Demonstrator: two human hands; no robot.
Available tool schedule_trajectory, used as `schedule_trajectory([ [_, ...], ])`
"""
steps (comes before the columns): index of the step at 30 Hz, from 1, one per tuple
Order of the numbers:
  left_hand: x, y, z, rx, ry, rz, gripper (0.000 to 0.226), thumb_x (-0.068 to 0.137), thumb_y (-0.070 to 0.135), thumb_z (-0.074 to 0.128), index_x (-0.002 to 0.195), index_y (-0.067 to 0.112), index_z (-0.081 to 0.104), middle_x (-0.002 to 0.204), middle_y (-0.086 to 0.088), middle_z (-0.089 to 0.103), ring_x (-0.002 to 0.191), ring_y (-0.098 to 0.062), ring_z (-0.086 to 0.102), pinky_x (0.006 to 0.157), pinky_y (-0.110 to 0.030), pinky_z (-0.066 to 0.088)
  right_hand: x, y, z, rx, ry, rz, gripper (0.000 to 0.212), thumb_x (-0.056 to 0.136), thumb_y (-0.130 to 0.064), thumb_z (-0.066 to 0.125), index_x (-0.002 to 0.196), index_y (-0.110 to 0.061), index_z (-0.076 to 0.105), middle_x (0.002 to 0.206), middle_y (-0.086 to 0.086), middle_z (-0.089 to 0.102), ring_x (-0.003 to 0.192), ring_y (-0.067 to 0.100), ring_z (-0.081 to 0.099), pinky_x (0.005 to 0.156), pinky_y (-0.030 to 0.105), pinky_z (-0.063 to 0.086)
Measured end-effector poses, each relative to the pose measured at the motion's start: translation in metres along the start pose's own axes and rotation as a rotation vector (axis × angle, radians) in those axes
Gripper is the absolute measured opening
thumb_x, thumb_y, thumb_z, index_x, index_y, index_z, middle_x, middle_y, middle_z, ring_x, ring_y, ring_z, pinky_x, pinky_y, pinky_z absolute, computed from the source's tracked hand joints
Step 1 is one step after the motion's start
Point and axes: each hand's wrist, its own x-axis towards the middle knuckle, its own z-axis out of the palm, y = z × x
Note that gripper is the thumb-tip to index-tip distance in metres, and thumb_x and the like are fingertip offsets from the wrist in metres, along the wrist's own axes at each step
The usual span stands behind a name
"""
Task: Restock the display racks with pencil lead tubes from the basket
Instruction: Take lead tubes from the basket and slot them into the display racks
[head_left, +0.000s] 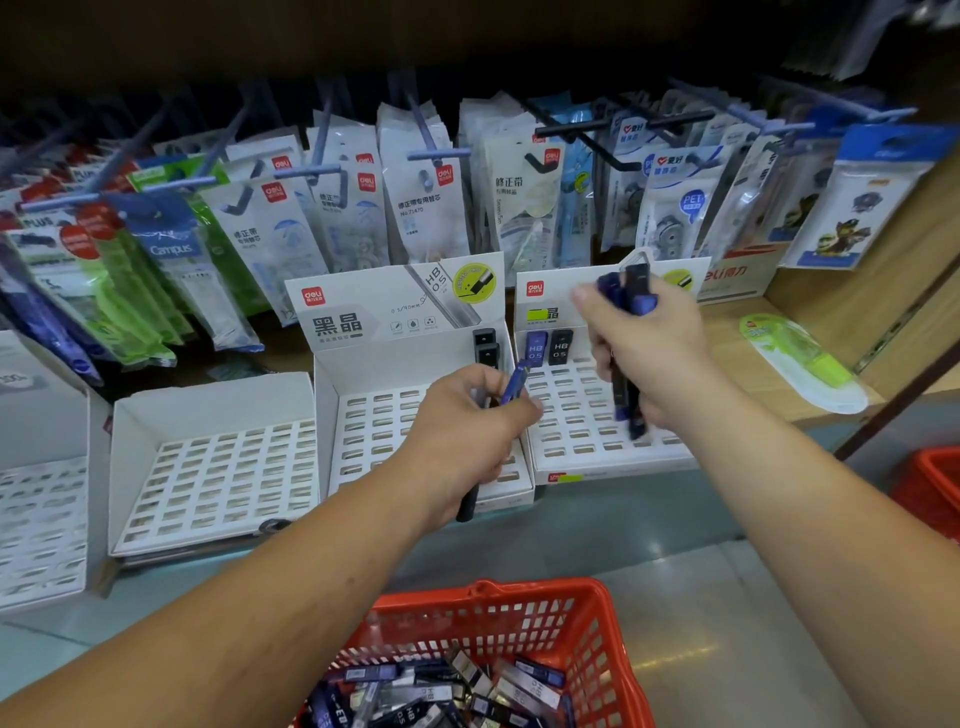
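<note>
My left hand (465, 431) grips pencil lead tubes: a blue tube (515, 383) sticks up from my fingers and a dark one pokes out below my palm. It hovers over the middle white display rack (374, 415), where two black tubes (487, 347) stand at the back right. My right hand (641, 343) holds a bundle of blue and black tubes (628, 291) above the right display rack (571, 415), which holds one blue tube (535, 349) and one black tube (560, 347) at its back row. The red basket (587, 613) below holds several loose tubes.
An open slotted rack (218, 478) sits left of the middle one, another at the far left (41, 519). Packets of correction tape hang on hooks (415, 202) behind the racks. A green correction tape pack (802, 361) lies on the shelf at right. A second red basket (930, 488) is at the right edge.
</note>
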Motion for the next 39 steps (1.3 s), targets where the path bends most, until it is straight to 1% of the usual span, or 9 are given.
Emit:
schedule_trajectory([
  [3,-0.007,0.001,0.009,0.043,-0.045,0.096,0.022,0.088,0.022,0.082,0.096,0.005,0.07,0.056,0.009,0.048,0.042,-0.007,0.035,0.042,-0.019,0.031,-0.006,-0.014,0.006,0.476,-0.126,0.239,0.022,0.096,-0.029,0.072,0.085,-0.018,0.057,0.065,0.003,0.052,0.049,0.015,0.045,0.047,0.026,0.038],
  [6,-0.013,0.005,0.015,0.041,-0.072,0.142,0.017,0.087,0.021,0.083,0.096,0.01,0.075,0.063,0.008,0.06,0.042,-0.001,0.043,0.044,-0.013,0.035,-0.01,-0.013,0.013,0.628,-0.182,0.277,0.023,0.098,-0.03,0.068,0.085,-0.018,0.054,0.066,0.001,0.05,0.051,0.014,0.045,0.046,0.026,0.042],
  [10,-0.014,0.008,0.015,0.058,-0.072,0.11,0.017,0.087,0.025,0.083,0.094,0.013,0.073,0.075,-0.004,0.063,0.049,-0.011,0.049,0.044,-0.019,0.041,-0.014,-0.015,0.018,0.696,-0.128,0.303,0.02,0.099,-0.029,0.067,0.089,-0.017,0.054,0.066,0.001,0.05,0.051,0.014,0.045,0.046,0.026,0.045],
  [16,-0.012,0.006,0.018,0.054,-0.083,0.091,0.018,0.092,0.019,0.078,0.099,0.007,0.066,0.062,-0.004,0.065,0.045,-0.016,0.052,0.042,-0.017,0.035,-0.014,-0.015,0.018,0.684,-0.012,0.336,0.029,0.099,-0.032,0.068,0.081,-0.012,0.056,0.063,0.002,0.052,0.05,0.016,0.053,0.052,0.03,0.052],
  [22,-0.012,0.005,0.017,0.027,-0.108,0.11,0.019,0.094,0.021,0.076,0.104,0.011,0.063,0.084,-0.01,0.078,0.048,-0.017,0.052,0.04,-0.018,0.036,-0.015,-0.017,0.025,0.565,-0.082,0.374,0.041,0.099,-0.042,0.065,0.074,-0.011,0.055,0.064,0.007,0.06,0.058,0.023,0.064,0.062,0.034,0.06],
  [28,-0.01,0.001,0.006,0.018,-0.112,0.108,0.009,0.101,0.02,0.067,0.105,0.012,0.064,0.075,-0.012,0.073,0.047,-0.017,0.045,0.041,-0.02,0.032,0.007,-0.009,0.011,0.702,0.125,0.376,0.025,0.1,-0.034,0.065,0.101,-0.011,0.057,0.061,0.0,0.05,0.047,0.014,0.052,0.057,0.032,0.057],
  [34,-0.004,-0.002,-0.005,-0.042,-0.055,0.064,0.014,0.102,0.018,0.065,0.113,0.01,0.065,0.073,-0.012,0.069,0.047,-0.016,0.043,0.04,-0.019,0.032,0.009,0.004,-0.008,0.327,0.417,0.222,0.019,0.099,-0.031,0.067,0.103,-0.013,0.06,0.06,0.003,0.053,0.041,0.016,0.049,0.054,0.033,0.055],
  [36,-0.002,-0.004,-0.006,-0.068,-0.038,0.055,0.016,0.102,0.019,0.065,0.115,0.009,0.065,0.074,-0.012,0.069,0.047,-0.016,0.043,0.04,-0.02,0.031,0.006,0.004,-0.011,0.246,0.359,0.192,0.019,0.098,-0.03,0.069,0.1,-0.013,0.06,0.061,0.003,0.053,0.043,0.016,0.049,0.05,0.031,0.052],
  [39,-0.001,-0.004,-0.004,-0.117,-0.039,0.037,0.017,0.102,0.019,0.064,0.117,0.009,0.065,0.073,-0.012,0.068,0.047,-0.015,0.042,0.041,-0.021,0.03,-0.001,0.004,-0.012,0.203,0.102,0.241,0.019,0.096,-0.029,0.073,0.096,-0.015,0.06,0.061,0.001,0.054,0.047,0.017,0.05,0.044,0.028,0.046],
])
